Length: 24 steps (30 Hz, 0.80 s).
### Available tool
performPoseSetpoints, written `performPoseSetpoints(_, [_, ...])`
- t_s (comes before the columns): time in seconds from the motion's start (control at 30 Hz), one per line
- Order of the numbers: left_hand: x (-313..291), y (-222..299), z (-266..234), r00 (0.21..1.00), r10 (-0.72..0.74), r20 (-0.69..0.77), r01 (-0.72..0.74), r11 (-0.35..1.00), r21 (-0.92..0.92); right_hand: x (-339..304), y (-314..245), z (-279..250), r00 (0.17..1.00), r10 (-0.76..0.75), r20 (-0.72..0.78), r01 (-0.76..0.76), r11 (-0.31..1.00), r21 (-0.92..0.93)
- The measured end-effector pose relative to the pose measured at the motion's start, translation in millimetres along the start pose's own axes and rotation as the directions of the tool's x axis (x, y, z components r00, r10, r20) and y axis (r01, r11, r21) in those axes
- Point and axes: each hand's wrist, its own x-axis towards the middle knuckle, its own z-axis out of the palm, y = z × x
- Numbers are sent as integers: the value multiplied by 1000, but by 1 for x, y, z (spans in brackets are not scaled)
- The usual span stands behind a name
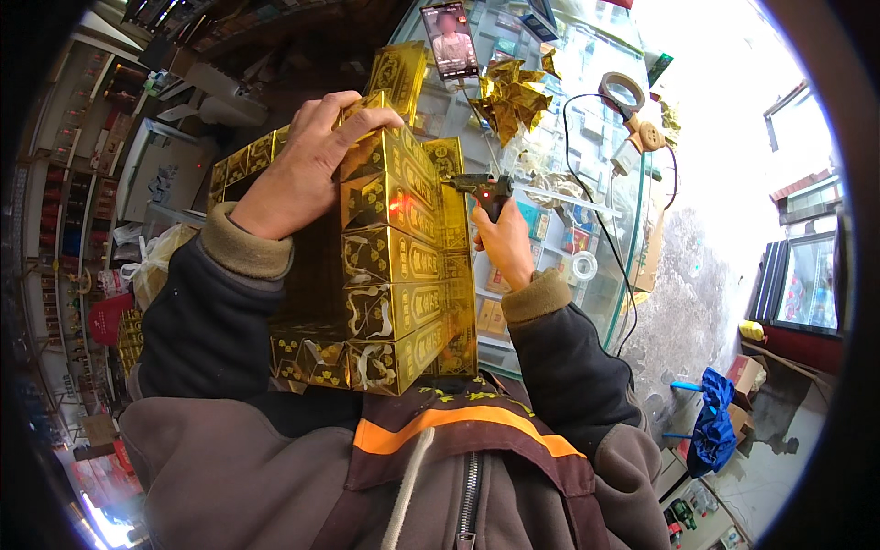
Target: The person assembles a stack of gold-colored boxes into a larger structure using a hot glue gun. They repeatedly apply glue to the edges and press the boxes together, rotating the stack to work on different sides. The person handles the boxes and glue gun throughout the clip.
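Note:
A tall block of stacked gold foil boxes (394, 266) stands between my arms, leaning against my chest. My left hand (307, 165) lies over its top edge, fingers curled on the uppermost box. My right hand (502, 240) grips a black glue gun (484, 190) with a red light, its nozzle pointing left at the side of the gold stack. More loose gold boxes (399, 73) sit behind the stack on the glass counter (632, 238).
A phone (450, 38) stands propped at the far end of the counter beside crumpled gold foil (511, 96). A tape roll (623, 90), black cable (587, 183) and small clear roll (583, 266) lie on the glass. A blue umbrella (713, 422) lies on the floor, right.

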Motion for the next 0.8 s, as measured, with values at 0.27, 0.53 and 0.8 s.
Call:
performPoseSetpoints(0.27, [0,0,2,999,14,-36,-15,1000,-11,14,11,3,997,-15,75,9,997,83])
performPoseSetpoints(0.53, [1,-6,5,997,55,-62,-53,998,27,4,2,-6,983,106,152,-117,991,65])
performPoseSetpoints(0.8, [0,-9,3,999,45,3,-45,999,24,-27,2,-9,995,18,99,-20,1000,14])
